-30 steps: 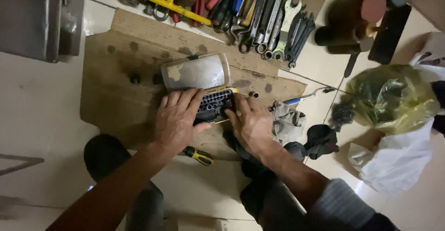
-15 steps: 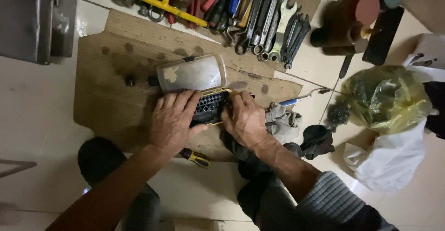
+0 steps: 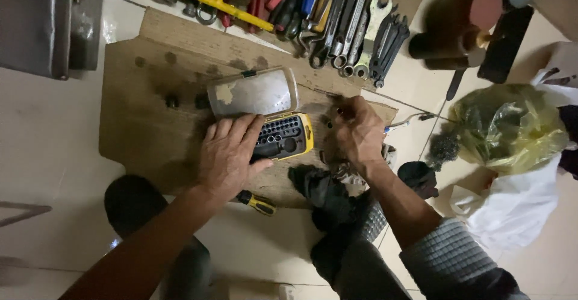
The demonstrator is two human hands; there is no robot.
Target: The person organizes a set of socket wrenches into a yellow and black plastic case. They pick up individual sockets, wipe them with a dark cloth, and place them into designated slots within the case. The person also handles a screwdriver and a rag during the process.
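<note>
A left hand (image 3: pixel 227 155) lay flat, fingers spread, on the near-left edge of an open bit-set case (image 3: pixel 283 136), gripping nothing. The case was a yellow-rimmed black plastic tray dotted with round sockets, its scuffed clear lid (image 3: pixel 254 93) hinged upright behind it. It sat on a stained, flattened sheet of cardboard (image 3: pixel 150 95), long axis running left to right. The right hand (image 3: pixel 358 132) hovered beside the case with fingertips pinched together; whether they held anything could not be told. Steel spanners (image 3: pixel 361 35) lay fanned beyond, and a yellow-handled screwdriver (image 3: pixel 257 202) nearer.
</note>
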